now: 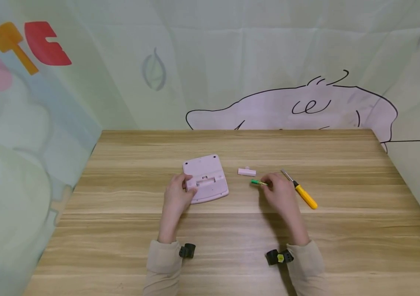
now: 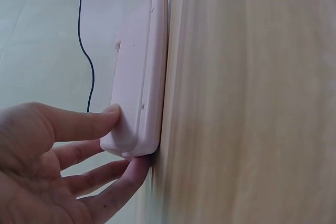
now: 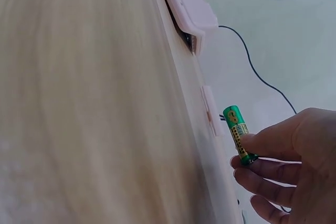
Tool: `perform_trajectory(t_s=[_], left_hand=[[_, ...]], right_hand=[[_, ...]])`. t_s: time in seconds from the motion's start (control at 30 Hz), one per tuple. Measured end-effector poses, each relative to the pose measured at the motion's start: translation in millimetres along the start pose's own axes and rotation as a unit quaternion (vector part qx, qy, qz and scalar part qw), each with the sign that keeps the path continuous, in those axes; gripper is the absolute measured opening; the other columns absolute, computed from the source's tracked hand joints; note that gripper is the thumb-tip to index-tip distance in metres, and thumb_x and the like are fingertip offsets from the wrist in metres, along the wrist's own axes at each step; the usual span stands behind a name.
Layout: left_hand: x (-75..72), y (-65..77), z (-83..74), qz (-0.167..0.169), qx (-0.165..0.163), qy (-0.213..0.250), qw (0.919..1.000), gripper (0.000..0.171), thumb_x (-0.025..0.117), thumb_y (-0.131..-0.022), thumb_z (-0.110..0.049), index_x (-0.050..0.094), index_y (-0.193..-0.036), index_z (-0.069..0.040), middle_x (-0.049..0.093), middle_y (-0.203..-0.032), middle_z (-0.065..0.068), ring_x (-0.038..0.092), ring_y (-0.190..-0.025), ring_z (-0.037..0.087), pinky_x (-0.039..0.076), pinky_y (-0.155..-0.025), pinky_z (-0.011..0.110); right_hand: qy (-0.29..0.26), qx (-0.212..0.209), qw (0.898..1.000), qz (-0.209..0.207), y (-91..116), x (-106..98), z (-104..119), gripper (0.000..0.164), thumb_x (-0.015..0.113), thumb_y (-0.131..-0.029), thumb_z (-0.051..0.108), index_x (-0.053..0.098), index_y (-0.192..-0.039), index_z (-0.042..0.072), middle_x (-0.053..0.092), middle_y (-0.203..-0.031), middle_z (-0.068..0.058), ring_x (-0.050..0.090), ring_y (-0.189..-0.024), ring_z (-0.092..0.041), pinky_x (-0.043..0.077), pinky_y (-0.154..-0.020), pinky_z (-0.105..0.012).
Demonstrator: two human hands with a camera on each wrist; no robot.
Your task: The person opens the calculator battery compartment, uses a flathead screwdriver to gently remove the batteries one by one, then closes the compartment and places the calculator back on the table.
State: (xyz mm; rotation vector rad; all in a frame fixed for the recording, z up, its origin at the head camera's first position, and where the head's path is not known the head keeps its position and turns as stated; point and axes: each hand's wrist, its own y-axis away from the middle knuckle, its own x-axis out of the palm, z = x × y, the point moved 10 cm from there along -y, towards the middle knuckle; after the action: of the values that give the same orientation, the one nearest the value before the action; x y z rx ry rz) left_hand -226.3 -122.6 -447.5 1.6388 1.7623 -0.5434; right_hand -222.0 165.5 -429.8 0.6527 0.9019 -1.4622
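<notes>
A pink calculator [image 1: 205, 167] lies face down, its back up and its battery compartment uncovered. My left hand [image 1: 177, 193] grips its left edge, thumb on the back and fingers along the side; the left wrist view shows a fingertip beneath the calculator's corner [image 2: 134, 77]. To the right, my right hand [image 1: 281, 193] pinches a green battery [image 3: 236, 129] between thumb and fingers. The battery points left, over the table close to a small pink battery cover [image 1: 247, 172]. That cover lies between the calculator and my right hand.
A screwdriver [image 1: 305, 196] with a yellow handle lies just right of my right hand, its metal tip pointing away from me. All of this is on a wood-grain table [image 1: 121, 230]. A printed cloth [image 1: 128, 61] hangs behind the table's far edge.
</notes>
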Motion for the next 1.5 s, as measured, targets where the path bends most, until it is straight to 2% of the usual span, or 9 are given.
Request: perform_trajectory(t_s=[0.27,0.5,0.8,1.5], left_hand=[[-1.3,1.0,-0.1,-0.002,0.003,0.002,1.0,0.039,0.071,-0.083,-0.011,0.062,-0.12,-0.001,0.058,-0.112,0.017,0.054,-0.097,0.029,0.045,-0.087,0.042],[0.2,0.7,0.4,0.005,0.002,0.001,1.0,0.04,0.071,-0.083,-0.01,0.061,-0.121,-0.001,0.057,-0.119,0.019,0.055,-0.104,0.031,0.045,-0.092,0.044],[1.5,-0.1,1.4,0.01,-0.008,0.006,0.9999,0.039,0.069,-0.084,-0.009,0.06,-0.122,-0.001,0.056,-0.122,0.019,0.055,-0.105,0.031,0.046,-0.093,0.044],[1.5,0.1,-0.6,0.009,0.0,-0.003,1.0,0.04,0.07,-0.084,-0.011,0.061,-0.122,-0.001,0.057,-0.121,0.019,0.056,-0.106,0.031,0.047,-0.094,0.044]], right_hand=[[-0.001,0.015,1.0,0.007,0,0,-9,0.012,0.069,-0.084,0.008,0.069,-0.095,0.003,0.07,-0.095,-0.013,0.063,-0.087,-0.028,0.047,-0.078,-0.044],[-0.006,0.032,0.999,0.014,1,0,-19,0.014,0.066,-0.086,0.008,0.069,-0.098,0.002,0.07,-0.095,-0.014,0.061,-0.083,-0.027,0.047,-0.076,-0.042],[-0.009,0.037,0.999,0.012,-1,-1,-21,0.014,0.067,-0.085,0.009,0.069,-0.098,0.003,0.069,-0.092,-0.013,0.06,-0.08,-0.026,0.046,-0.074,-0.041],[-0.016,0.048,0.999,0.016,1,-1,-27,0.015,0.067,-0.085,0.009,0.069,-0.098,0.003,0.066,-0.089,-0.013,0.056,-0.082,-0.025,0.042,-0.073,-0.036]])
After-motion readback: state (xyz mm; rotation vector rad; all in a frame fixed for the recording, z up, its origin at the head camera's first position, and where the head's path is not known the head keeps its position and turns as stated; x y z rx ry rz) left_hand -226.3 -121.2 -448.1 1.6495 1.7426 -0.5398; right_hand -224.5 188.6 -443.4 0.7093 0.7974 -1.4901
